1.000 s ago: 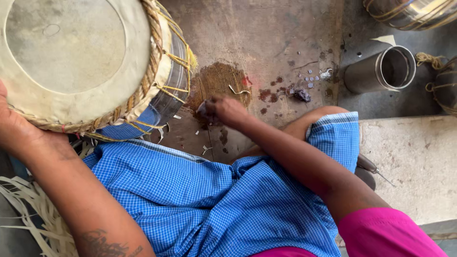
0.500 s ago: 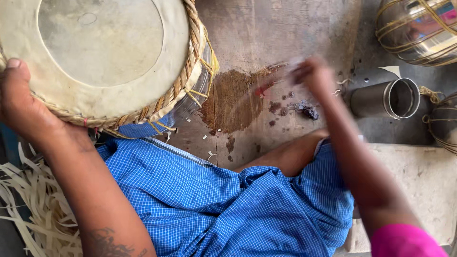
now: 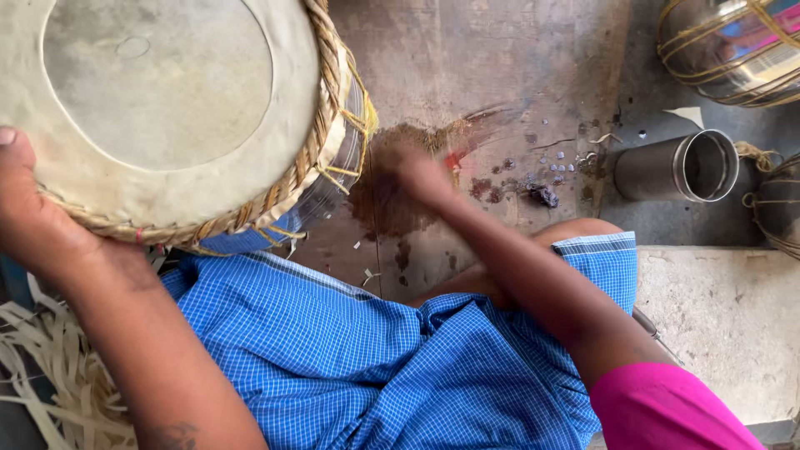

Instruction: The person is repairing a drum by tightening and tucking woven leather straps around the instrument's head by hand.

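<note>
Against the drum's point(image 3: 158, 108) woven rim, left hand point(image 3: 29, 208) fingers clamp; right hand point(image 3: 421, 175) blurred, grip unclear.

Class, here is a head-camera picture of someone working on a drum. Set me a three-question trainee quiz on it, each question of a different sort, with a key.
1. True or false: the left hand rests on the rim of the drum.
2. Multiple choice: the right hand is over
A. the steel tumbler
B. the brown stain on the floor
C. the pale strips
3. Fill in: the steel tumbler lies on its ____, its open mouth facing right in the picture.

Key
1. True.
2. B; the hand is blurred, so its grip cannot be told.
3. side
</note>
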